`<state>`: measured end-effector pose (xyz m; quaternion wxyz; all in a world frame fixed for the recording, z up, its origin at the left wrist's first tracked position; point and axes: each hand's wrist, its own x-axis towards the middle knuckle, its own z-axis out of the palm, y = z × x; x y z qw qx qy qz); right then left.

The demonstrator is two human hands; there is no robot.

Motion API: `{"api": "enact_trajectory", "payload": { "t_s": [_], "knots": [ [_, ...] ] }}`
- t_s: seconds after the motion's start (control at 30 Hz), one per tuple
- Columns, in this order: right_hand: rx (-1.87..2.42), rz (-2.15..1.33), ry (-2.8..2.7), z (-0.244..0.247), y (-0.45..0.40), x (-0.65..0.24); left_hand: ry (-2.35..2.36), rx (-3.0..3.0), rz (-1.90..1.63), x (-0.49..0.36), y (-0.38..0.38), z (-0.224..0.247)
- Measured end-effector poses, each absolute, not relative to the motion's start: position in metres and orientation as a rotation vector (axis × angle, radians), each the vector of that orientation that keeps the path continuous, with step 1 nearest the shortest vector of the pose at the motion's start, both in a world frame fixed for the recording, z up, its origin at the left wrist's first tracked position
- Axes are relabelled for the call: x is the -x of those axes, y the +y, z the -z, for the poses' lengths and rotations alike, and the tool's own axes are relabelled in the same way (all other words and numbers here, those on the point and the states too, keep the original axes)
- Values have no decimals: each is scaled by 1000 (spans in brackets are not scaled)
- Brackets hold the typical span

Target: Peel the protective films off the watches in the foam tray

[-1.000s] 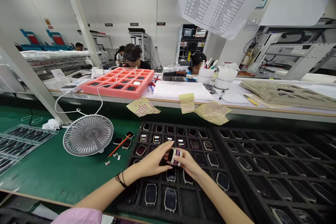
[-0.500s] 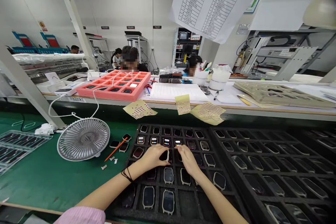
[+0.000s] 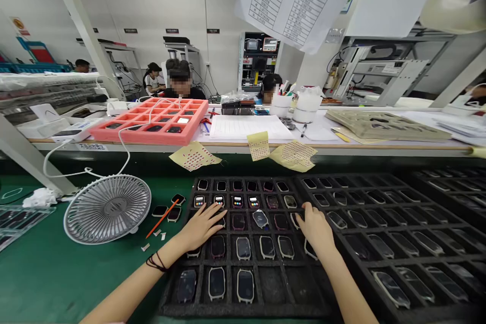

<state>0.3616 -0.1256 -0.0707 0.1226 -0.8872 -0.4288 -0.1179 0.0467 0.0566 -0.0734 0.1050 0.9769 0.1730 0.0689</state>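
From here I see a dark-faced, silver-framed rectangular smartwatch (image 3: 260, 218) lying skewed in its slot, twelve o'clock on the black foam tray (image 3: 246, 310).

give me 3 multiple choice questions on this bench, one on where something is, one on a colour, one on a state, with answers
1. Where is the desk fan?
A. On the green mat, left of the black foam tray
B. On the far bench
C. Inside a tray slot

2. What colour is the compartment tray beyond the green mat?
A. Blue
B. Green
C. Salmon pink

3. How is the left hand posed?
A. Spread open over the black foam tray
B. Clenched around an orange pen
C. Raised high above the far bench

Answers:
1. A, the fan stands on the mat, just left of the tray.
2. C, its walls and cells show salmon pink.
3. A, its fingers fan out over the tray, with no watch visibly held.
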Motion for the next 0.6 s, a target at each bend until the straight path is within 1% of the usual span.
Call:
{"api": "enact_trajectory", "payload": {
  "t_s": [0.13, 0.23, 0.3, 0.47, 0.6],
  "knots": [
    [2589, 342, -1357, 86, -133, -365, 441, -2927, -292, -70, 45, 63],
    [2566, 387, -1409, 91, -130, -366, 312, -2953, -388, -104, 24, 56],
    [2529, 382, -1422, 94, -129, -368, 291, -2975, -377, -129, 11, 54],
    [2374, 188, -1360, 100, -130, -369, 385, -3023, -285, -176, -3, 61],
    [2209, 21, -1252, 96, -130, -362, 344, -3028, -276, -182, 9, 63]
  ]
}}
